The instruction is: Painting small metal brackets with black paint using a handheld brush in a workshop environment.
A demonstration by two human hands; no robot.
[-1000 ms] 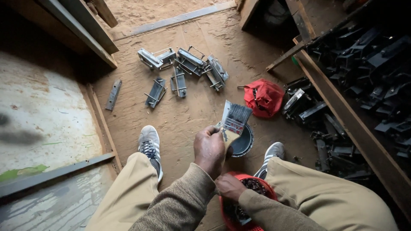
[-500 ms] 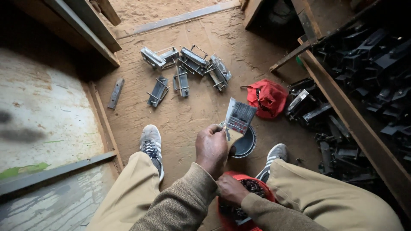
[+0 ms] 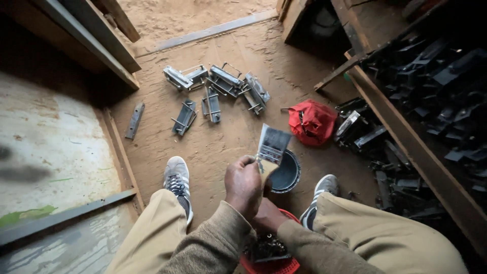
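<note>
My left hand (image 3: 243, 185) is shut on the handle of a flat paintbrush (image 3: 274, 143), whose dark-tipped bristles point up and away over a small round tin of dark paint (image 3: 288, 175). My right hand (image 3: 269, 217) sits just below it, mostly hidden. It rests on dark metal parts (image 3: 266, 249) in a red plastic basket (image 3: 276, 267) between my knees, but its grip is hidden. I am sitting, with my grey shoes (image 3: 177, 178) on the sandy board floor.
Several unpainted grey metal brackets (image 3: 218, 91) lie ahead, and a single flat plate (image 3: 135, 121) lies to the left. A red cloth bag (image 3: 312, 122) lies beside a heap of black-painted parts (image 3: 385, 152). A wooden beam (image 3: 421, 157) borders a bin of black parts on the right.
My left hand has shifted the brush slightly, keeping it raised over the tin. The right hand stays in the basket.
</note>
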